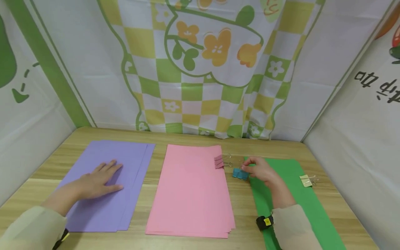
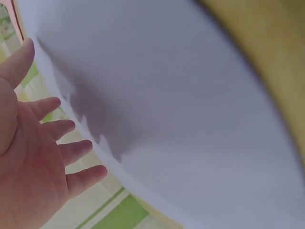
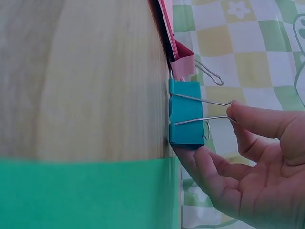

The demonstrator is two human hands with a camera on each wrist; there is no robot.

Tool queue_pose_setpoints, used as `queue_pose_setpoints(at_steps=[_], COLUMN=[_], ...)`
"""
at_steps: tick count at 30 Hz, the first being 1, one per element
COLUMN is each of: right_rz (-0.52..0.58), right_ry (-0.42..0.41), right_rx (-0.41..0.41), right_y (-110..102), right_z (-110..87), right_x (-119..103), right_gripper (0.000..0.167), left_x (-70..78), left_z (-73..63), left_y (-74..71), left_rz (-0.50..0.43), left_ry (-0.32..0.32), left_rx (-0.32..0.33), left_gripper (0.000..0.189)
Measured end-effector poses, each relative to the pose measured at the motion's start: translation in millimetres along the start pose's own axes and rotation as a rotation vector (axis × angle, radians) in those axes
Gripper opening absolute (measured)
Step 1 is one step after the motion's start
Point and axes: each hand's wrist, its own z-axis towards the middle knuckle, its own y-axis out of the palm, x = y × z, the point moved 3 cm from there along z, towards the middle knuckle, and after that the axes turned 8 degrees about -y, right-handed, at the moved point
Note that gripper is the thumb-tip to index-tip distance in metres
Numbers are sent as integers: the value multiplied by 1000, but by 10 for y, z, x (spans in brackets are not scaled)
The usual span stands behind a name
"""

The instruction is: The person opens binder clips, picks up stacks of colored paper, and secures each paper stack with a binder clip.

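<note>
My left hand [image 1: 98,180] is spread flat over the stack of purple paper [image 1: 131,173] on the left; the left wrist view shows its fingers straight with their shadow on the sheets. With thumb and forefinger, my right hand [image 1: 260,170] pinches a wire handle of a blue binder clip [image 1: 240,174]. In the right wrist view the other fingers curl beneath this clip [image 3: 187,114], whose body rests against the tabletop. Just left of it, a pink binder clip [image 1: 219,162] bites the right edge of the pink paper stack [image 1: 190,187].
Green paper [image 1: 282,166] lies on the right under my right forearm, with a yellow binder clip [image 1: 307,181] on its right edge. Wooden tabletop [image 1: 159,173] shows between the stacks. A checkered curtain [image 1: 193,90] hangs behind the table.
</note>
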Motion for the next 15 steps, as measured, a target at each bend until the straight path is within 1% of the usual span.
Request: queue_pose_setpoints(at_steps=[4, 10, 13, 15], right_rz=[22, 41, 55, 69], right_ry=[-4, 6, -1, -6], right_rx=[-11, -21, -18, -10], right_y=[-22, -45, -60, -70], right_z=[-18, -50, -69, -80], right_x=[2, -14, -22, -25], right_gripper=[13, 14, 14, 13], left_x=[-41, -207, -266, -292], left_z=[70, 205, 242, 272], left_y=[-83, -230, -299, -321], left_rz=[-1, -32, -57, -61], left_ry=[6, 3, 19, 33], left_rx=[25, 28, 39, 51], left_gripper=[81, 80, 78, 76])
